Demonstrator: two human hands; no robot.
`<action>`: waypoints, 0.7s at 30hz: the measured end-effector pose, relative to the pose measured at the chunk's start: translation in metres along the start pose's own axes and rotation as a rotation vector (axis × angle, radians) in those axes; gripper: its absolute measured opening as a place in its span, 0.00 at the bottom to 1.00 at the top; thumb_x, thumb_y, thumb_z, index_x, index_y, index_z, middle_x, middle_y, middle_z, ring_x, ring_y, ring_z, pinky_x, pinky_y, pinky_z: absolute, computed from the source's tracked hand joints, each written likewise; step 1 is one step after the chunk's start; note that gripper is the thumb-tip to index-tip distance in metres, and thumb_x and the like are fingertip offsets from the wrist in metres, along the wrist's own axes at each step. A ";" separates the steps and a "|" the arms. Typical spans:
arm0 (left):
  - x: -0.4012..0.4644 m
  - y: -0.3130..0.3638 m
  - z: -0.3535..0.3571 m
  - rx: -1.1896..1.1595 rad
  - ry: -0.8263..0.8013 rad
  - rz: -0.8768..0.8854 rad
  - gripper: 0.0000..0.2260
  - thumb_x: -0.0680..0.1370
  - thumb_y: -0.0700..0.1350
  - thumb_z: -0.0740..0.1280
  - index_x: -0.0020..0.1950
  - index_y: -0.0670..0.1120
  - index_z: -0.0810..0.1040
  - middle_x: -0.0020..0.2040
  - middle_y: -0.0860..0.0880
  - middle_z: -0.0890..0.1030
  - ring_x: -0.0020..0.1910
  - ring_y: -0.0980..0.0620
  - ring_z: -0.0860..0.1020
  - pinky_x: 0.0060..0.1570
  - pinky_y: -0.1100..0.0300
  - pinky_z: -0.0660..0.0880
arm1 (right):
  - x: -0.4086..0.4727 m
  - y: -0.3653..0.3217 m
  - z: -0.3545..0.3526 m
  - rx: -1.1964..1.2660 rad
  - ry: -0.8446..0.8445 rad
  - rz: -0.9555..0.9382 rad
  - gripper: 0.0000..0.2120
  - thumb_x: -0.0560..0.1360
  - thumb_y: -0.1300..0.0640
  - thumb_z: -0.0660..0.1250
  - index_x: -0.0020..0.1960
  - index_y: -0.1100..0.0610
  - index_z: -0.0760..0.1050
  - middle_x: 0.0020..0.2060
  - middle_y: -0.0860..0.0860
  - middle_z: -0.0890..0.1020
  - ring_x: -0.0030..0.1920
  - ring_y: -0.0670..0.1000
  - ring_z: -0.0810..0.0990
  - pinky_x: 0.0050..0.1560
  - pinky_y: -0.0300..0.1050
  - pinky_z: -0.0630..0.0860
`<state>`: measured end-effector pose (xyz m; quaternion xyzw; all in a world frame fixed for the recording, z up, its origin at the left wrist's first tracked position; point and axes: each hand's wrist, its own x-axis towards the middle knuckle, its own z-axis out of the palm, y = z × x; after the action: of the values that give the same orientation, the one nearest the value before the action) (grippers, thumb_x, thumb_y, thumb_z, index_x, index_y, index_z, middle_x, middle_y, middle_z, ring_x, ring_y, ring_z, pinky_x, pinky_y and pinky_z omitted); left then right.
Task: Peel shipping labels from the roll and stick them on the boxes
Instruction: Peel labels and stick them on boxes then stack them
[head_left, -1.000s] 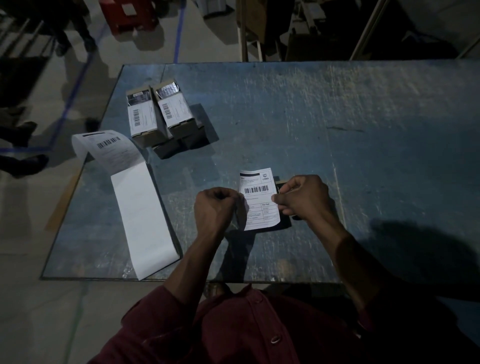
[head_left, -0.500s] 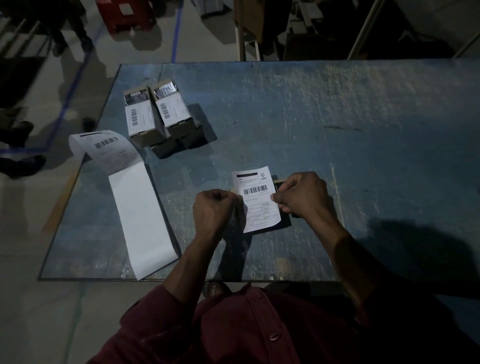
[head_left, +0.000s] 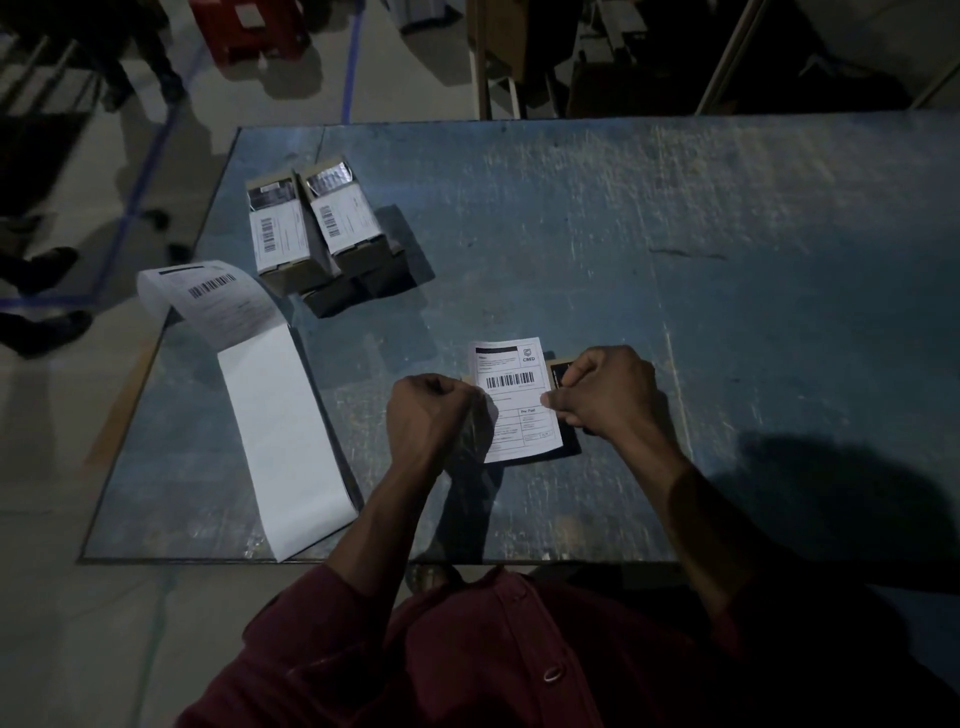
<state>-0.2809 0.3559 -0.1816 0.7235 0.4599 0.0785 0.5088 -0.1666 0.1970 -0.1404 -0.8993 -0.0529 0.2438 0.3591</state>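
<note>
A white shipping label (head_left: 514, 395) with a barcode lies over a small dark box (head_left: 560, 374) near the table's front middle. My left hand (head_left: 431, 415) pinches the label's left edge with curled fingers. My right hand (head_left: 605, 395) pinches its right edge, over the box. Only the box's right corner and lower edge show past the label. A strip of label backing (head_left: 270, 405) runs along the left side of the table, with one printed label (head_left: 213, 291) at its far end hanging off the edge.
Two labelled boxes (head_left: 311, 228) stand side by side at the back left of the blue table (head_left: 675, 260), with dark boxes (head_left: 358, 291) in front of them. People's feet (head_left: 41, 291) are on the floor at the left. Shelving stands beyond the table.
Both hands and the label have stayed nearly in place; the label sits slightly lower over the box.
</note>
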 end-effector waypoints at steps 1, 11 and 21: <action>0.000 0.000 0.000 -0.001 -0.002 0.000 0.06 0.69 0.42 0.74 0.33 0.43 0.85 0.32 0.43 0.84 0.36 0.36 0.85 0.38 0.39 0.84 | 0.000 0.000 0.000 -0.009 0.003 -0.005 0.14 0.66 0.61 0.84 0.42 0.56 0.79 0.35 0.50 0.86 0.29 0.45 0.85 0.26 0.35 0.76; 0.004 -0.026 -0.007 -0.055 -0.006 0.207 0.13 0.67 0.50 0.83 0.47 0.57 0.83 0.51 0.53 0.84 0.45 0.53 0.85 0.47 0.47 0.84 | 0.004 0.009 -0.003 -0.159 0.046 -0.265 0.13 0.66 0.54 0.84 0.43 0.51 0.82 0.42 0.45 0.87 0.43 0.47 0.84 0.44 0.44 0.80; 0.006 -0.045 -0.016 -0.044 -0.154 0.501 0.23 0.67 0.47 0.84 0.61 0.49 0.86 0.62 0.48 0.76 0.60 0.60 0.78 0.52 0.69 0.79 | 0.032 0.037 -0.005 -0.211 -0.147 -0.484 0.24 0.79 0.52 0.72 0.73 0.47 0.72 0.70 0.45 0.78 0.66 0.48 0.79 0.65 0.47 0.76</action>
<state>-0.3132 0.3737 -0.2126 0.8074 0.2242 0.1568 0.5227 -0.1393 0.1753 -0.1755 -0.8729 -0.3173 0.2089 0.3063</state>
